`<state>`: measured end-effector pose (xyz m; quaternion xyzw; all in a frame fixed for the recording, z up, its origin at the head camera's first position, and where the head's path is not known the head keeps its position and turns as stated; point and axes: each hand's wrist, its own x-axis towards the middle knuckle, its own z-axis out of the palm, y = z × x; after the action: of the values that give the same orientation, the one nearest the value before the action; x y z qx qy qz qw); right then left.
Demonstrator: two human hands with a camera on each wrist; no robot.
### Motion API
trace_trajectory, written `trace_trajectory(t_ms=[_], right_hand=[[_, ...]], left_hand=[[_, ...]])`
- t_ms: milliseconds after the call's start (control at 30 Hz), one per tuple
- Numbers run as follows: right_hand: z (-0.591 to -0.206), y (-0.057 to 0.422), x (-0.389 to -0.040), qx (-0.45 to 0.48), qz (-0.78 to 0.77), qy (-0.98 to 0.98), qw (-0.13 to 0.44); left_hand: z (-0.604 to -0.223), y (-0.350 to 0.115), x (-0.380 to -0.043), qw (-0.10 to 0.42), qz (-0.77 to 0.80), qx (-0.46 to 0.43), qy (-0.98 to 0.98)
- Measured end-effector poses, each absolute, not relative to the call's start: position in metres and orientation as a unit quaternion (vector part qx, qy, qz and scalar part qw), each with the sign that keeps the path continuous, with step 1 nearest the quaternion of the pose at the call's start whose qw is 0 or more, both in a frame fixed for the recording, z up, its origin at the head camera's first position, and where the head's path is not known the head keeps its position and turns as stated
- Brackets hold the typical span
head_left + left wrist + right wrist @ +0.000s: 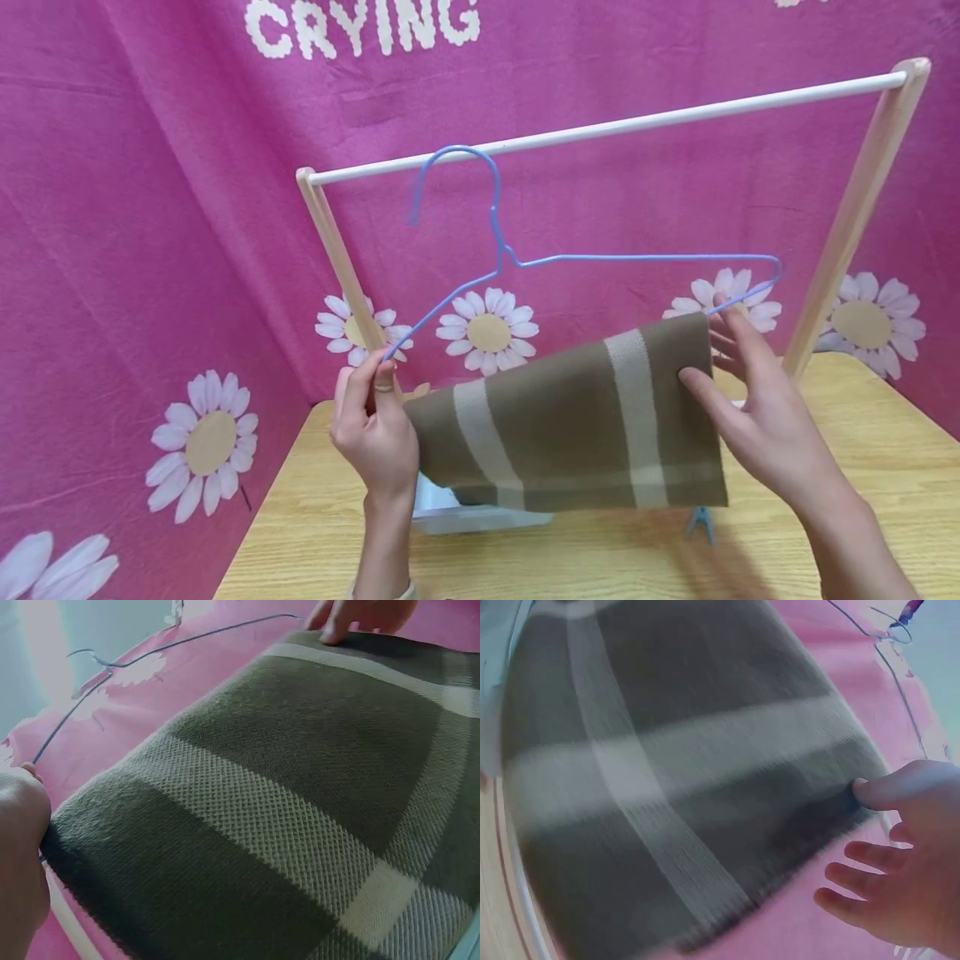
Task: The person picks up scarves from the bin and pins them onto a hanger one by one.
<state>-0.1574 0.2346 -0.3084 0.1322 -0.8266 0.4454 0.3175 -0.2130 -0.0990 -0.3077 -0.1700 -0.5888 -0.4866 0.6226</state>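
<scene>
A blue wire hanger (637, 257) is held up, its hook overlapping the white rail in the head view. Draped over its lower bar hangs an olive-brown cloth (558, 408) with pale stripes. My left hand (378, 417) grips the hanger's left corner between curled fingers and thumb, beside the cloth's left end. At the other end is my right hand (772, 417), its fingers spread fairly straight. In the right wrist view, the right thumb (877, 793) touches the cloth's edge while the other fingers stand apart from it.
Behind the hanger stands a rack with a white rail (622, 127) and wooden posts (855, 217). A clear plastic tray (480, 521) sits partly hidden under the cloth on the wooden table (600, 567). A blue clothespin (701, 525) lies nearby. A pink curtain (225, 208) with daisies surrounds the table.
</scene>
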Motion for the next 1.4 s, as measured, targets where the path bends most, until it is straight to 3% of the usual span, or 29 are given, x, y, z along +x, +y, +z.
trace_trajectory(t_ms=[333, 700, 1033, 1400], right_hand=[[-0.319, 0.259, -0.167, 0.159, 0.401, -0.854, 0.29], [-0.345, 0.282, -0.186, 0.19, 0.321, -0.91, 0.183], [-0.387, 0.302, -0.208, 0.218, 0.351, -0.908, 0.071], [-0.427, 0.323, -0.225, 0.268, 0.392, -0.88, 0.025]], left_hand=[[-0.308, -0.106, -0.219, 0.61, -0.514, -0.202, -0.568], [-0.312, -0.11, -0.223, 0.629, -0.505, -0.183, -0.562], [-0.313, -0.113, -0.224, 0.63, -0.504, -0.17, -0.566], [-0.312, -0.115, -0.226, 0.643, -0.502, -0.162, -0.556]])
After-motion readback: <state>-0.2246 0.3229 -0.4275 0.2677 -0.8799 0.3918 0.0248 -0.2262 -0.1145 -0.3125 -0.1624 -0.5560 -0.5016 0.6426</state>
